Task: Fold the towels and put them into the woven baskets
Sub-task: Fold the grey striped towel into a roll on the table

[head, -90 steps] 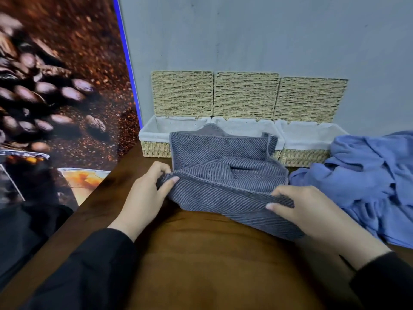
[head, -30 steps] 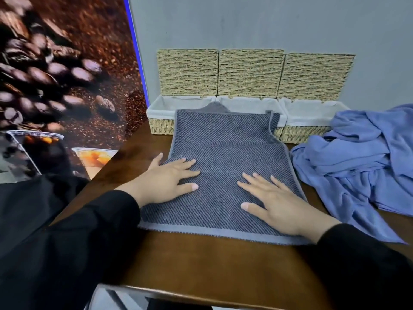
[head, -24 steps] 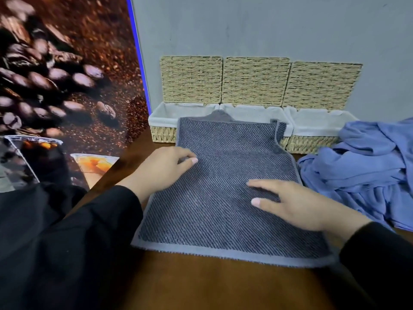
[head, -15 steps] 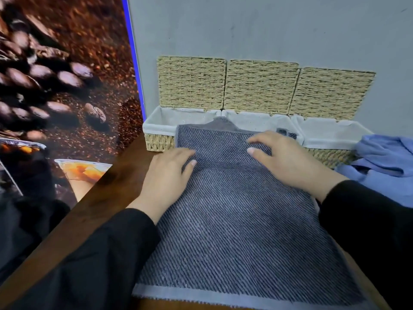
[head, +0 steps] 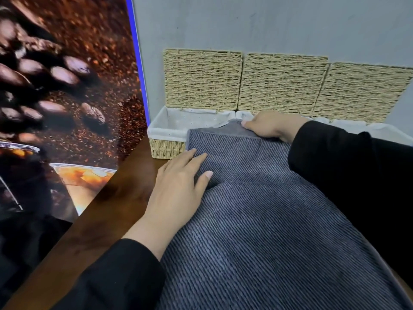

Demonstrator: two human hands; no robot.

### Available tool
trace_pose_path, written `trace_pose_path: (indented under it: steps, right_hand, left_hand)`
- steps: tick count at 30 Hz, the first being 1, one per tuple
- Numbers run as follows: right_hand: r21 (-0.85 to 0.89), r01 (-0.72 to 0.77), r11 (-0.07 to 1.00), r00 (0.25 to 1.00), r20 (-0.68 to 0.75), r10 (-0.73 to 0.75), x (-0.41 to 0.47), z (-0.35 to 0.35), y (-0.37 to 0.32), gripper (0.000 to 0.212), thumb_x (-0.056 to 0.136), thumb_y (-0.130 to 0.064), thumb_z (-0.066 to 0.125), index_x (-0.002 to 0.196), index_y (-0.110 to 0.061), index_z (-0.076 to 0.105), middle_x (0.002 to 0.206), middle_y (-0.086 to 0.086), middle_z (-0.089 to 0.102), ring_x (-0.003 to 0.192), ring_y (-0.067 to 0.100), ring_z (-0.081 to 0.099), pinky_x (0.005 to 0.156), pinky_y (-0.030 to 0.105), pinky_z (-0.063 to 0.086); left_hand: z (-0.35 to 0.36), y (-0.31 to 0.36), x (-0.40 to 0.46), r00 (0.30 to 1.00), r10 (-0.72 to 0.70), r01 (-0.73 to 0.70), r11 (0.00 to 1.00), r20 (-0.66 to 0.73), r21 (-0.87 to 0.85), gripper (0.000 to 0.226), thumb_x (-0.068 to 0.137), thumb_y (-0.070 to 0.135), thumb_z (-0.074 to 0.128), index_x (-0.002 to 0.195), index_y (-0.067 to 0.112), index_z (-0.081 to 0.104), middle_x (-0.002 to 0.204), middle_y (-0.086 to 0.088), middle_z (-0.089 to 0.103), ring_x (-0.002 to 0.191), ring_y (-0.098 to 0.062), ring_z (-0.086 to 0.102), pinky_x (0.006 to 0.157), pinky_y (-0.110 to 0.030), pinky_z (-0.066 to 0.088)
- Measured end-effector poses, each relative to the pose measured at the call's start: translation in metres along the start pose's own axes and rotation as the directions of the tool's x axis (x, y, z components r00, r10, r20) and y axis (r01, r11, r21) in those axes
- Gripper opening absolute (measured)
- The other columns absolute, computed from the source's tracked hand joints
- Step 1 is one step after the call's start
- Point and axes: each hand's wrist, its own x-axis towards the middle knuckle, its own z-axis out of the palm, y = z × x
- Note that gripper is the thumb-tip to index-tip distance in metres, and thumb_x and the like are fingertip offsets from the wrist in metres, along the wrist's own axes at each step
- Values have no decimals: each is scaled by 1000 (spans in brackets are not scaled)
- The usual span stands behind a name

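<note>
Grey wall (head: 268, 23) behind. Coffee-bean poster (head: 62, 86) with blue edge on left. Dark brown wooden tabletop (head: 107, 211), glossy, meets both. Light even, soft.

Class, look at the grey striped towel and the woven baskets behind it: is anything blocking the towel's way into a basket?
Nothing visible does. The grey towel reaches the left basket, whose lid stands raised, its white lining bare where visible. Both the left hand and right hand touch the towel.

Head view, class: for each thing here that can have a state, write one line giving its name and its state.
grey towel: spread flat on the table, far edge lapping the basket rim, not in a basket.
left basket: lid up, white liner showing, no towel visible inside.
left hand: fingers straight, pressing the towel's left side.
right hand: fingers at the towel's far edge; grip unclear.
</note>
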Motion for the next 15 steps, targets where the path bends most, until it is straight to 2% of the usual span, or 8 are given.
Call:
trace_pose_path:
  steps: [1,2,3,5,8,11,13,15]
  right_hand:
    - [65,-16,998,1000,2,15,5,0,4,59,102,-55,46,129,-6,62,127,12,62,111,32,60,92,38,48]
    - [126,-6,992,1000,-24,9,9,0,6,53,99,-53,53,118,-6,66,115,12,66,102,31,63,88,39,53]
    - [180,35,983,997,-76,-21,9,-1,6,44,98,-48,58,102,-5,67,98,10,67,90,28,63,76,37,53]
    - [221,165,961,961,-254,-107,3,-6,7,27,97,-31,64,81,-10,61,74,7,58,73,24,55,59,32,39]
    - [149,397,905,836,-467,-289,-38,-15,1,5,96,-24,64,93,-24,68,83,-5,66,73,17,59,59,30,42]
    - [35,525,851,786,-405,-468,-92,-10,-3,10,97,-27,63,99,-35,69,88,-13,69,78,12,64,66,34,51]
    - [-8,576,817,768,-336,-545,-127,2,-1,15,96,-24,63,101,-35,71,92,-14,70,80,9,63,71,33,52]
    - [-46,633,772,735,-275,-619,-155,18,-1,17,96,-21,64,107,-31,73,99,-16,70,85,3,60,77,28,51]
  left_hand:
    - [0,0,0,1000,0,0,1000,-8,-7,57,98,52,41,148,27,49,158,4,41,147,-15,33,120,-39,25]
    - [-1,1,0,1000,1,-1,1000,-19,-12,57,97,52,40,148,27,50,157,4,42,147,-15,34,120,-39,26]
    - [-2,1,0,999,2,-2,1000,-34,-16,57,98,52,39,148,27,50,157,4,43,147,-15,34,120,-39,26]
    - [-5,1,0,997,0,-2,1000,-81,-27,56,99,50,40,148,27,50,155,5,45,145,-14,36,118,-37,26]
    - [-12,5,-1,978,12,-28,997,-210,-73,53,100,44,47,150,25,46,151,4,49,141,-16,42,115,-39,31]
    - [-20,13,-1,946,60,-82,995,-319,-56,69,97,41,59,156,23,29,158,-2,39,144,-19,36,116,-43,31]
    - [-23,18,-1,942,122,-126,992,-312,6,84,92,43,66,159,25,18,165,-5,25,152,-21,24,120,-49,25]
    - [-22,21,-3,949,202,-185,979,-244,91,85,87,43,71,157,29,26,168,-5,15,155,-25,14,121,-57,19]
